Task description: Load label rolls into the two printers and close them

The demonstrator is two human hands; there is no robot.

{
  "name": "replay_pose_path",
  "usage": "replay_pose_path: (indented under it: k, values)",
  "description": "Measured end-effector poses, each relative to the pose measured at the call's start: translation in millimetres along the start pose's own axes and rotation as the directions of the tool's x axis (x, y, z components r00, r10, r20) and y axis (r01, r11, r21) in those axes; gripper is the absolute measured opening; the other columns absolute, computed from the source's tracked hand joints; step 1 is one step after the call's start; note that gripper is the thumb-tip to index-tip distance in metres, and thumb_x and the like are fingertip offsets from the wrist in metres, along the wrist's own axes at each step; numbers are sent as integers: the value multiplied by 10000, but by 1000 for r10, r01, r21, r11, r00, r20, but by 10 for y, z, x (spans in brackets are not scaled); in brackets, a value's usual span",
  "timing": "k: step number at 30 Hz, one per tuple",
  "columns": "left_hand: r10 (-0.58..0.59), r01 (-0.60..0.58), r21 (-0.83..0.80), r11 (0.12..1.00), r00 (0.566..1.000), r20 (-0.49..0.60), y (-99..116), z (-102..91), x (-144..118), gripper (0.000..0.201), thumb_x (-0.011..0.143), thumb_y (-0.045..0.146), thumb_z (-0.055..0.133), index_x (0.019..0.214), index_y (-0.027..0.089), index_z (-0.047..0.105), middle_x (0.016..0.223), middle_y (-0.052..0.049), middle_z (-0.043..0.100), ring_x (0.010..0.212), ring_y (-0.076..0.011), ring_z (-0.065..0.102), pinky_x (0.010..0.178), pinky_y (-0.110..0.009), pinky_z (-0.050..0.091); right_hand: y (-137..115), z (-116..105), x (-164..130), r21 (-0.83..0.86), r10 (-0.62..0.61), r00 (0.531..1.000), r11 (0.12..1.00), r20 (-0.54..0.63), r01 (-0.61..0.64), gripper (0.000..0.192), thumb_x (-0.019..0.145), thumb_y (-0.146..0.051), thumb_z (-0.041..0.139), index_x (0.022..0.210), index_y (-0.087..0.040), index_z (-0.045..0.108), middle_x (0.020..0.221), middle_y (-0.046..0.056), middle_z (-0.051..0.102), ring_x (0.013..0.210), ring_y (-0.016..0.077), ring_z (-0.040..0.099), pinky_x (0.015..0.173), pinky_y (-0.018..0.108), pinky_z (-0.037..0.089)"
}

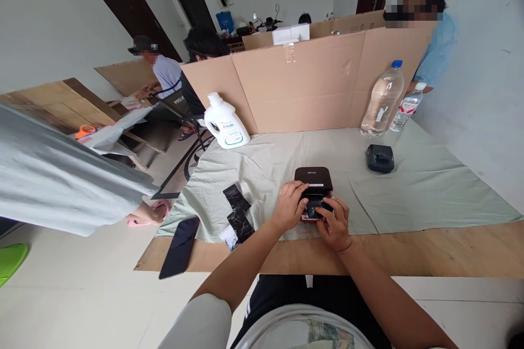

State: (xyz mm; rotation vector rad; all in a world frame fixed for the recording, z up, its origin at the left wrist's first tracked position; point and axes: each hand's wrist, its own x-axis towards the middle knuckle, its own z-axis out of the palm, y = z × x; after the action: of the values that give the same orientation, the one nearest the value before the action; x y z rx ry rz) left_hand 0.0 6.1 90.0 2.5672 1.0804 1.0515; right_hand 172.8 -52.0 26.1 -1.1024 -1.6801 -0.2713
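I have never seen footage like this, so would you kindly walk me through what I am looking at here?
This is one view from a camera worn on a person's head, looking down at their own bare hands. The left hand and right hand both grip a small dark item over a black box on a green cloth covering a wooden table. Nearby lie a phone, black packets, a small black device, a white jug and two water bottles. A cardboard screen stands behind; other people sit beyond it.
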Motion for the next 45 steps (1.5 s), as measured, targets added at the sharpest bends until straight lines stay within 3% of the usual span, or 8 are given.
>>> replay_pose_path:
  k: [11,24,30,33,35,37,41,45]
  values:
    - [3,-3,55,998,1000,2,36,149,-224,475,956,456,365,1302,164,509,1261,-142,543,1233,-283,447,1061,-492,309,-6,-14,66,-63,73,994,996,75,-68,495,838,-347,578,1293,-194,456,1340,146,501,1311,322,400,1037,520,373]
    - [-59,59,-16,998,998,16,68,125,-233,559,922,400,382,1430,173,336,1290,-164,518,1179,-304,465,997,-508,311,47,-44,116,-177,187,980,969,64,-173,678,709,-543,691,1246,-178,497,1076,117,662,976,280,584,942,432,356]
    - [-95,95,-80,992,995,5,59,165,-279,536,928,407,398,1408,171,357,1316,-169,504,1250,-304,437,1033,-517,298,50,-31,74,-98,163,983,983,88,-154,652,766,-477,679,1301,-187,444,1208,134,614,1101,289,557,989,471,385]
    - [-179,164,-212,964,982,-57,40,228,-332,606,920,423,438,1444,160,286,1445,-185,379,1368,-295,323,1109,-515,249,55,-23,-8,-35,172,978,985,119,-169,679,807,-419,646,1383,-198,361,1340,153,518,1225,297,488,1007,503,411]
    - [-326,284,-339,897,943,-72,18,294,-365,762,870,467,531,1481,153,202,1546,-188,207,1440,-306,185,1156,-518,183,61,-13,-81,-9,281,953,959,117,-282,754,803,-440,644,1424,-184,302,1407,185,436,1243,311,478,958,507,462]
    - [-486,419,-523,742,874,12,-3,373,-391,920,797,504,628,1502,161,147,1580,-173,130,1459,-321,130,1176,-519,153,57,-2,-156,23,413,898,907,149,-421,777,787,-479,647,1418,-173,313,1337,194,494,1112,308,572,841,482,528]
    - [-558,498,-809,312,786,268,1,483,-414,962,749,487,695,1510,201,180,1512,-128,356,1404,-306,316,1175,-478,228,-7,4,-215,48,528,804,828,273,-559,585,797,-471,626,1293,-207,464,972,100,668,801,273,648,676,437,559]
    - [-603,440,-889,130,747,282,-48,389,-353,908,748,390,718,1499,241,230,1474,-83,433,1368,-278,387,1156,-448,286,-71,108,-36,87,500,799,828,334,-555,585,797,-457,622,1302,-213,454,951,93,683,791,271,657,652,411,561]
